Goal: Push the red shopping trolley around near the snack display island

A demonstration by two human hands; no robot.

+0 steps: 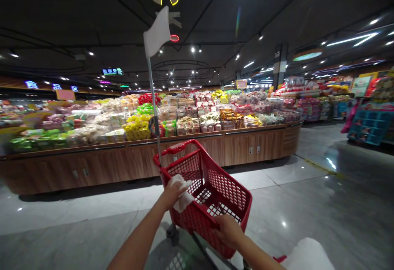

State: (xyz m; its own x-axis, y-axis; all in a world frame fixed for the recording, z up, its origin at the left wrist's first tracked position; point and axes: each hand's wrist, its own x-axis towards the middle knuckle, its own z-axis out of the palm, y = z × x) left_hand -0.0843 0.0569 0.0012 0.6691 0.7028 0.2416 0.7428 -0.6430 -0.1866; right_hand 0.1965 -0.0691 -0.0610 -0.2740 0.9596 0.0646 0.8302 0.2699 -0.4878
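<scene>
Two hands on a red cart point(226, 190) in a shop aisle.
The cart stands on the glossy floor point(308, 204), tilted in the head view, just ahead of the person. The left hand point(171, 194) is closed around a white cloth point(184, 201) and presses it to the cart's left rim. The right hand point(228, 231) grips the near rim on the right side. A thin pole point(153, 97) rises from the cart's far left corner, with a white flag point(157, 32) on top. Beyond is a long wooden counter point(184, 153) heaped with packaged food.
</scene>
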